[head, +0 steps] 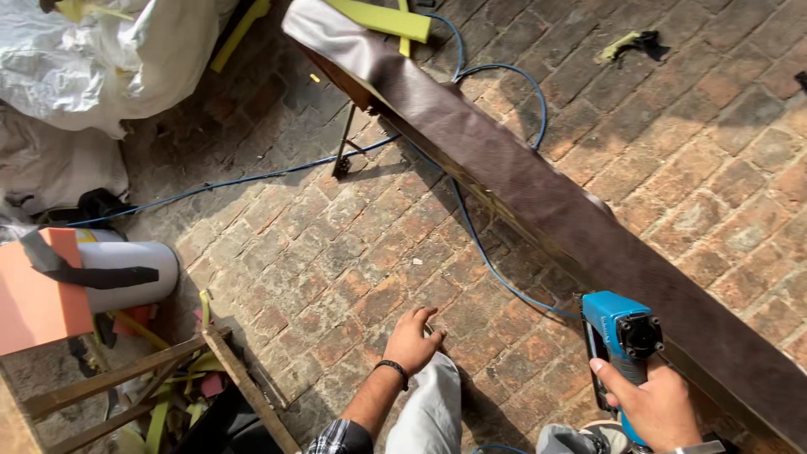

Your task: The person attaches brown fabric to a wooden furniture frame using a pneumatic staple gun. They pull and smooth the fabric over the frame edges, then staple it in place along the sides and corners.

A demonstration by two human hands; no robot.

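Observation:
My right hand grips a blue pneumatic staple gun at the lower right, its nose against the side of a long panel wrapped in brown leatherette. The panel runs diagonally from the top centre to the right edge, resting on a metal stand. My left hand lies on the brick floor with fingers spread, a black band on the wrist, holding nothing. A blue air hose snakes over the bricks under the panel toward the gun.
White sacks are piled at the top left. A grey roll and an orange foam block lie at the left, above a wooden frame with yellow foam scraps. Yellow foam strips rest on the panel's far end.

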